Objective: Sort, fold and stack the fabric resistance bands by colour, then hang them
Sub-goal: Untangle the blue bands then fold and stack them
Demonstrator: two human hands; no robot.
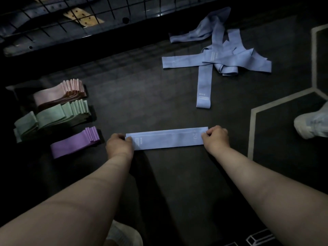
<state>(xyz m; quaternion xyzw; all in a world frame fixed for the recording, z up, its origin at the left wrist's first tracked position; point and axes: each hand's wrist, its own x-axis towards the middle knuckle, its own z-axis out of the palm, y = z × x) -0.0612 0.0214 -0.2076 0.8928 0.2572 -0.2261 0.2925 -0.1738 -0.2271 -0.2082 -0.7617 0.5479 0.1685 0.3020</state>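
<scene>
A light blue band (166,138) lies flat and stretched out on the dark floor mat in front of me. My left hand (119,145) pinches its left end and my right hand (215,137) pinches its right end. A loose pile of several more blue bands (218,55) lies farther back on the right. On the left sit three folded stacks: pink (59,94) at the back, green (51,118) in the middle, purple (74,142) nearest.
A black wire grid rack (71,16) runs across the top left. The dark mat (159,183) carries pale hexagon lines (252,125) on the right. A white shoe (312,121) sits at the right edge, another shoe (124,235) at the bottom.
</scene>
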